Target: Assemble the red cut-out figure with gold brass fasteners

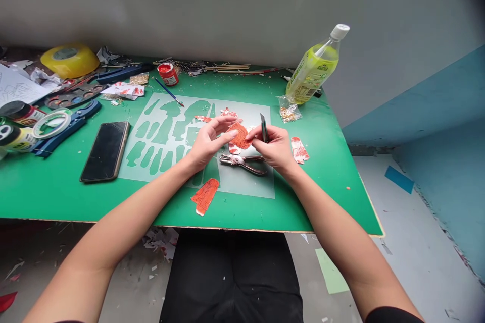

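Observation:
My left hand (209, 140) and my right hand (273, 146) meet over the middle of a green table (333, 171). Together they pinch a small orange-red painted paper cutout (239, 135) between them. My right hand also grips a dark craft knife (263, 127), its blade pointing up. Just below the hands lie metal punch pliers (242, 162) on a pale stencil sheet (166, 136). Another orange cutout (205, 195) lies nearer the front edge, and one more orange cutout (299, 150) lies right of my right hand.
A black phone (105, 150) lies left of the stencil. A red paint jar (167, 73), a brush (168, 92) and sticks sit at the back. A yellow-green bottle (315, 66) stands back right beside a small bag (288, 111). Tape rolls, blue tools and paint jars crowd the left.

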Action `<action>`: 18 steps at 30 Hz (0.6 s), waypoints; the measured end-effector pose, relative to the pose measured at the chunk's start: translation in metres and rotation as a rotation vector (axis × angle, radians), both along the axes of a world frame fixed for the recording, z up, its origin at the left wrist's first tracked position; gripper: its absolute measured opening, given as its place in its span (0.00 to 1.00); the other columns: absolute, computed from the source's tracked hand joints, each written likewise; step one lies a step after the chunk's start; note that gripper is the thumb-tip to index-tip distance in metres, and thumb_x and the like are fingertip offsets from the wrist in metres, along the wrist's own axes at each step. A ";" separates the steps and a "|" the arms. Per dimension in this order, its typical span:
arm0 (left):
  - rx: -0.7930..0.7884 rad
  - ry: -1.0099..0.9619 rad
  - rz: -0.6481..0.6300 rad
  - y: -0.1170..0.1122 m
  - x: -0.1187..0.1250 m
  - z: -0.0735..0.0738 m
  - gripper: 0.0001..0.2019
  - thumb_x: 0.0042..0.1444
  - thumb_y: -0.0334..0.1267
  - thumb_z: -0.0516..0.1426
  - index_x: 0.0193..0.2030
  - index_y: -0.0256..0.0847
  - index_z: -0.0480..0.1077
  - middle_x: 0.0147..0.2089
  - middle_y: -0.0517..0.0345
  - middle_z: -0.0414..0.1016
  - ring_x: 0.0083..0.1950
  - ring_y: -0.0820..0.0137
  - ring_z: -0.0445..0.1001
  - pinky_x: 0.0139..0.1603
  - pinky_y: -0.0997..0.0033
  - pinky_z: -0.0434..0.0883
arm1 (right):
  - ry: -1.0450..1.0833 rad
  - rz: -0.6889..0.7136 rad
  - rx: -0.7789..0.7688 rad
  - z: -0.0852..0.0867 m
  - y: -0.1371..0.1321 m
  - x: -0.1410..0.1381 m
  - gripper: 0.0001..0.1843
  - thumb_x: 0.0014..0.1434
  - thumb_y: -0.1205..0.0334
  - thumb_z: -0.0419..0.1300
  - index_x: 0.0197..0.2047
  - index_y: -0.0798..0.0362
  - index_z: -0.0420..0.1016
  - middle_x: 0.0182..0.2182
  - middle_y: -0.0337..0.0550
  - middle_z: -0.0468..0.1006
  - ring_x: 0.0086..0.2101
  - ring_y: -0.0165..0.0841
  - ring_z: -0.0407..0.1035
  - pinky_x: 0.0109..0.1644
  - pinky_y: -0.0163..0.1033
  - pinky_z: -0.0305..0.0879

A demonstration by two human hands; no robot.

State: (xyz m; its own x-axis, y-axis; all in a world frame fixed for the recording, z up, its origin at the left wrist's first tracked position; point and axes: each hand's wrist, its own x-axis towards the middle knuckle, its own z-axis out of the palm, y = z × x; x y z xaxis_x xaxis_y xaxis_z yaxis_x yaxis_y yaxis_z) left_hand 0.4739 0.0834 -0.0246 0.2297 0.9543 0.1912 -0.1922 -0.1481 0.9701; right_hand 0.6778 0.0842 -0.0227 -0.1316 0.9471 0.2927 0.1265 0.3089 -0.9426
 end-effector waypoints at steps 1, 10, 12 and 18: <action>-0.086 0.002 -0.039 0.000 0.001 0.001 0.23 0.55 0.44 0.71 0.55 0.40 0.78 0.55 0.46 0.83 0.51 0.60 0.82 0.49 0.63 0.79 | 0.000 0.003 0.001 0.000 0.000 0.000 0.05 0.52 0.64 0.64 0.30 0.50 0.83 0.26 0.39 0.81 0.28 0.31 0.70 0.35 0.39 0.66; -0.377 -0.084 -0.193 0.000 0.000 0.006 0.19 0.51 0.43 0.74 0.45 0.34 0.79 0.37 0.52 0.83 0.32 0.72 0.79 0.33 0.74 0.76 | 0.046 0.069 -0.243 0.009 -0.003 -0.001 0.23 0.58 0.44 0.72 0.50 0.50 0.79 0.17 0.26 0.58 0.19 0.25 0.49 0.24 0.35 0.46; -0.396 -0.133 -0.123 0.003 -0.002 0.005 0.19 0.50 0.41 0.74 0.45 0.34 0.78 0.40 0.52 0.83 0.33 0.72 0.80 0.31 0.74 0.76 | 0.079 0.114 -0.362 0.010 -0.001 0.000 0.30 0.60 0.33 0.67 0.50 0.51 0.76 0.17 0.25 0.54 0.18 0.25 0.45 0.22 0.35 0.42; -0.354 -0.139 -0.012 0.005 -0.003 0.002 0.18 0.52 0.40 0.73 0.45 0.34 0.76 0.40 0.51 0.83 0.33 0.71 0.81 0.32 0.74 0.77 | 0.029 0.162 -0.416 0.014 0.000 0.002 0.31 0.57 0.31 0.69 0.43 0.52 0.77 0.17 0.26 0.57 0.18 0.24 0.47 0.21 0.34 0.42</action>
